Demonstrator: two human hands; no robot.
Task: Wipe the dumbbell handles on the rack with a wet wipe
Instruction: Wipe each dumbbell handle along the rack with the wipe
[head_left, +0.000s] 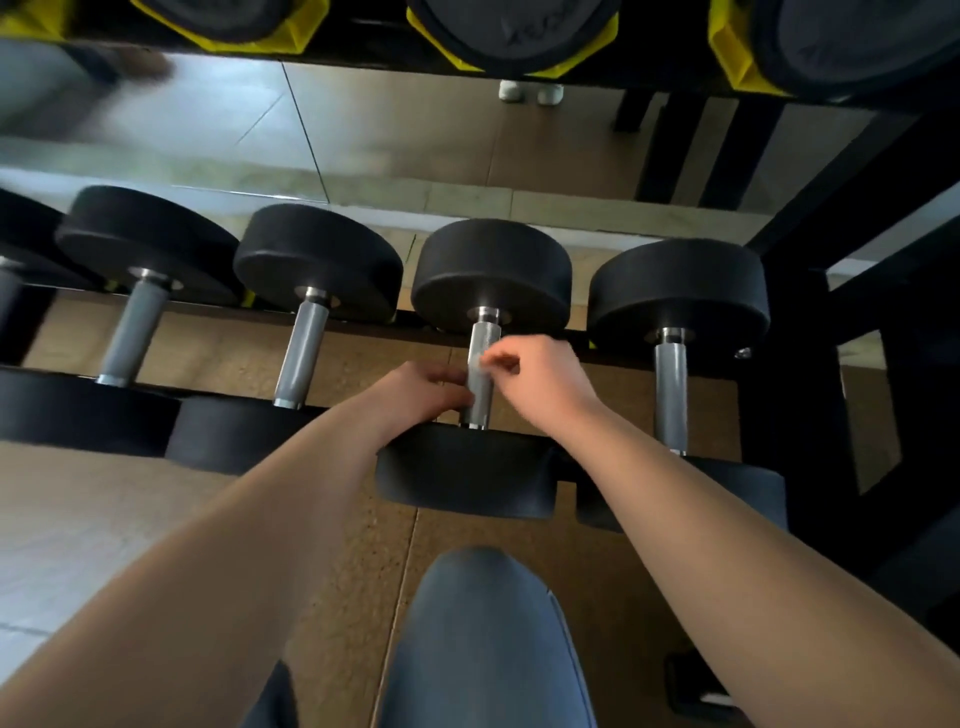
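Head view looks down on a black rack (795, 322) carrying a row of dumbbells. The worked dumbbell (493, 275) is the landmark. One neighbour lies to its right and several to its left, their handles bare.

Both hands meet at its knurled handle (483, 335), which is touched on either side. The right grip (540, 374) has thumb and forefinger pinched on a pale scrap, apparently the wet wipe (476, 365), pressed against the handle's middle. The left grip (426, 387) curls its fingers against the handle's left side. Whether it holds the wipe's other edge or the steel itself, I cannot tell.

The step looks like wrapping the wipe round this handle. Next, the wipe likely needs closing round the bar and drawing along it, head to head.
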